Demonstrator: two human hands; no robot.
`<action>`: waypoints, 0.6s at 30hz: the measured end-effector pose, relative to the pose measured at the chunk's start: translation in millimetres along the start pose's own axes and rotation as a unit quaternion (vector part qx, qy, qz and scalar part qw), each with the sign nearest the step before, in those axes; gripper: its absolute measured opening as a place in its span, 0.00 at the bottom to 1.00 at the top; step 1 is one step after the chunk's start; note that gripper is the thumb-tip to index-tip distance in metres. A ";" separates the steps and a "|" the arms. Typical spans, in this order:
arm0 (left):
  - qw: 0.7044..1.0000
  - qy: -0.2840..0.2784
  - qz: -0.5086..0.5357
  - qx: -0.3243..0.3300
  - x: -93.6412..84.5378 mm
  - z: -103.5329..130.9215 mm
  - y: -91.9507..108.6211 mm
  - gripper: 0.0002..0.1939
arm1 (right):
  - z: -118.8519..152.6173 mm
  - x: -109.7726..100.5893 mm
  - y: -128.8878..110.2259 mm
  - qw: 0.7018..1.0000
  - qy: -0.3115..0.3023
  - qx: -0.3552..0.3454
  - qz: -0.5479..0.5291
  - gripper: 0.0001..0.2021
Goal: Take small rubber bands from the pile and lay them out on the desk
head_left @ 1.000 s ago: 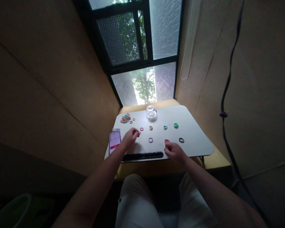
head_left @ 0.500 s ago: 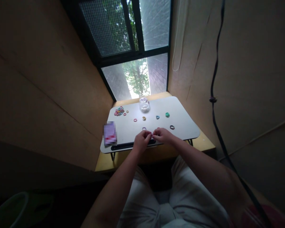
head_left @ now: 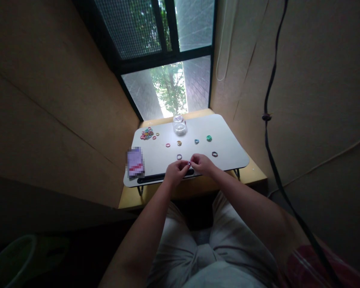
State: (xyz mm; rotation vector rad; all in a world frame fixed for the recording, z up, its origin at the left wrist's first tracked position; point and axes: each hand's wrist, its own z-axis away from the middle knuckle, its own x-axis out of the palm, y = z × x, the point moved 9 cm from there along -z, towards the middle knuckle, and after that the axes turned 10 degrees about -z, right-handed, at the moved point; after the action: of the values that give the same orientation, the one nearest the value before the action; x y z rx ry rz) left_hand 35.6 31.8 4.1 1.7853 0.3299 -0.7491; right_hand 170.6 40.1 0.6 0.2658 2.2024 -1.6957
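Over the front edge of the white folding table [head_left: 156, 158], my left hand [head_left: 176, 172] and my right hand [head_left: 202, 163] meet with fingers pinched. Between their fingertips is a small pale purple hair tie [head_left: 189, 163], partly covered by the fingers. A lilac hair tie [head_left: 179, 157] lies just behind my left hand. Farther back are a pink hair tie [head_left: 168, 145], a yellow one [head_left: 179, 143], a blue one [head_left: 197, 141] and a green one [head_left: 209, 138]. To the right of my right hand lies a dark hair tie [head_left: 215, 154].
A pile of mixed hair ties [head_left: 147, 133] lies at the back left. A clear plastic jar [head_left: 179, 126] stands at the back, near the window. At the left edge lies a blurred purple packet [head_left: 135, 162]. A black cable [head_left: 271, 80] hangs on the right.
My view has tilted slightly, so the table sits higher in it. Both hands stay together, and the hair tie between the fingertips shows more clearly.
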 end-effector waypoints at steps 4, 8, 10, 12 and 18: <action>1.000 0.024 -0.013 -0.012 -1.9 -0.4 -1.3 0.13 | 0.9 -1.1 -2.1 1.000 0.012 -0.008 0.015 0.06; 0.997 0.058 -0.043 -0.032 -4.1 -1.7 -4.3 0.10 | 4.5 -2.3 -5.5 0.999 0.019 -0.019 0.022 0.05; 0.995 0.068 -0.054 -0.039 -4.8 -2.0 -4.5 0.10 | 6.4 -3.2 -7.2 0.999 0.020 -0.025 0.021 0.04; 0.995 0.070 -0.058 -0.043 -4.7 -1.9 -4.2 0.10 | 7.8 -3.8 -9.0 0.999 0.020 -0.030 0.013 0.02; 0.996 0.061 -0.053 -0.042 -4.6 -0.9 -3.1 0.10 | 8.0 -1.6 -11.7 0.999 0.006 -0.036 -0.009 0.06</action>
State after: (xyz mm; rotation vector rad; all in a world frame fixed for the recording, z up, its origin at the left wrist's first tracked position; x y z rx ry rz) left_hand 30.7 34.3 4.8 1.7482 0.5334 -0.6913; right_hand 169.2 29.4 9.9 0.2380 2.2760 -1.6245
